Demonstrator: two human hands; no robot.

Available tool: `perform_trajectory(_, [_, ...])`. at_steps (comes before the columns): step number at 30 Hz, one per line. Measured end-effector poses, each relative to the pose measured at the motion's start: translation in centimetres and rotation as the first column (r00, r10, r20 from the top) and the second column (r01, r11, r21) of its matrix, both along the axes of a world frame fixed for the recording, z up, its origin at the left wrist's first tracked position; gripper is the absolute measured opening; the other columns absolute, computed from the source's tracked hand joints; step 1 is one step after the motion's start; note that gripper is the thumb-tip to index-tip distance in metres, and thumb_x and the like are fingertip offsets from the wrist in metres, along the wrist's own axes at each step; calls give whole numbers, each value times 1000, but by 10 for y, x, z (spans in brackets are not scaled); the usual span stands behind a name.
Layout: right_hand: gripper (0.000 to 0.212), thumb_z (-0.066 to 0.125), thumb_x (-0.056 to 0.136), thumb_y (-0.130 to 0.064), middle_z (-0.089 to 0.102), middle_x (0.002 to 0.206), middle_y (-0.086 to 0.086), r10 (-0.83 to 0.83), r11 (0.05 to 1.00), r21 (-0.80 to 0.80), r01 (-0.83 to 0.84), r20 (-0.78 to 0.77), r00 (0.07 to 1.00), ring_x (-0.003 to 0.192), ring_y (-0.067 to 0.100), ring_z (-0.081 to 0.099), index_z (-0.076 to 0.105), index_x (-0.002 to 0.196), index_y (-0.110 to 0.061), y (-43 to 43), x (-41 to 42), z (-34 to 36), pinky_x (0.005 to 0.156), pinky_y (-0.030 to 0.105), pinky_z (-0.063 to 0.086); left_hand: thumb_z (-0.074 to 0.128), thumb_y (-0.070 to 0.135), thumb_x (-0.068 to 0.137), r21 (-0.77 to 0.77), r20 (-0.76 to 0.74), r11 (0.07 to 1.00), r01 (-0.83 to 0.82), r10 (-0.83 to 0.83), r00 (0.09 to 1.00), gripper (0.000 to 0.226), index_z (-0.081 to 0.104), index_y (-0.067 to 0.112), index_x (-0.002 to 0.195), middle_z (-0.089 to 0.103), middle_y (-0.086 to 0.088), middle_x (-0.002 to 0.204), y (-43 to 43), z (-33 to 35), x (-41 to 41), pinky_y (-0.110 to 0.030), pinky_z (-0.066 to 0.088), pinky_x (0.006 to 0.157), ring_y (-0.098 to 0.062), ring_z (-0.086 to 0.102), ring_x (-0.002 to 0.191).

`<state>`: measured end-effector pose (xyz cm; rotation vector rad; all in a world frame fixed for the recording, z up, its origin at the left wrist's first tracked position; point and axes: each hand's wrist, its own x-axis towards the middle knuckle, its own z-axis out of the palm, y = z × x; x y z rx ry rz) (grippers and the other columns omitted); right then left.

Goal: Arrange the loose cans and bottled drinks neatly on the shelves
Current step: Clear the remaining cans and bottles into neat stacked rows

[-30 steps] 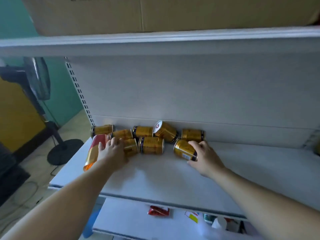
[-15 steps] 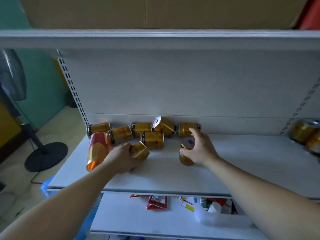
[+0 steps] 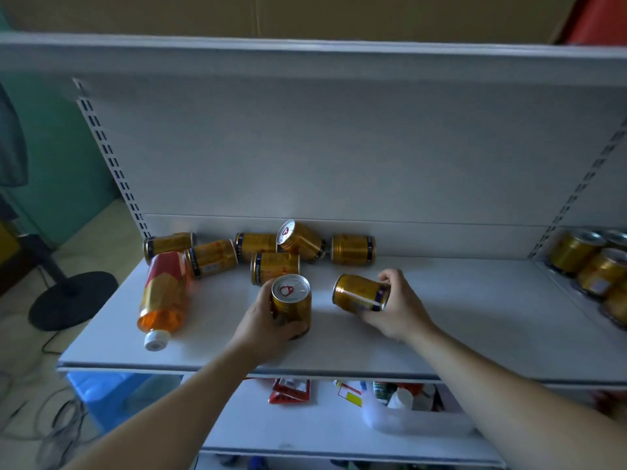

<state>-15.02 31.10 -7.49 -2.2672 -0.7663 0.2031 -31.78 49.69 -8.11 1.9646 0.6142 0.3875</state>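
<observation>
Since half a second ago both held cans have come forward from the pile and swapped attitudes: the short gold metal can (image 3: 291, 305) in the left hand (image 3: 268, 320) now stands upright with its silver pull-tab lid facing up, while the one in the right hand (image 3: 397, 310), upright before, is tipped onto its side. Left fingers are curled round the lower wall of the upright can, whose base looks to rest on the pale grey metal shelf (image 3: 475, 317) near its front edge. Right fingers wrap the tipped gold can (image 3: 359, 293) from its three o'clock side, its base pointing to nine o'clock; whether it touches the shelf or hangs just above it I cannot tell. Six more gold cans (image 3: 274, 268) lie in a loose heap at twelve o'clock from the hands, against the back panel, one propped slantwise on its neighbours. At nine o'clock from the left hand lies an orange plastic bottle (image 3: 164, 293) with a red and gold sleeve, white cap toward the shelf's front edge. At three o'clock, in the next bay, further standing gold cans (image 3: 590, 266) sit close together.
</observation>
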Motion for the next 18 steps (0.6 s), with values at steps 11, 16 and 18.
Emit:
perform_trajectory(11, [65, 82, 68, -40, 56, 113, -1, 82, 997, 8, -81, -83, 993, 97, 17, 54, 49, 122, -25, -10, 17, 8, 78, 25, 38, 87, 12, 56, -31, 57, 998, -61, 63, 996, 84, 39, 26, 124, 58, 7, 112, -21, -4, 19, -15, 43, 83, -9, 57, 103])
perform_trajectory(16, [65, 88, 63, -16, 59, 100, -7, -38, 957, 272, 101, -227, 973, 95, 17, 60, 45, 110, -29, -36, 17, -14, 74, 22, 42, 76, 41, 39, -73, 62, 995, -70, 74, 995, 79, 42, 44, 110, 57, 17, 110, -43, -13, 37, -29, 45, 90, -9, 56, 104])
perform_trajectory(18, [68, 89, 62, -19, 60, 108, -7, -34, 956, 278, 97, -225, 974, 99, 13, 59, 46, 113, -32, -42, 18, -16, 81, 21, 41, 83, 32, 45, -52, 41, 997, -50, 52, 998, 81, 40, 44, 113, 57, 16, 110, -53, -14, 45, -34, 46, 93, -15, 56, 108])
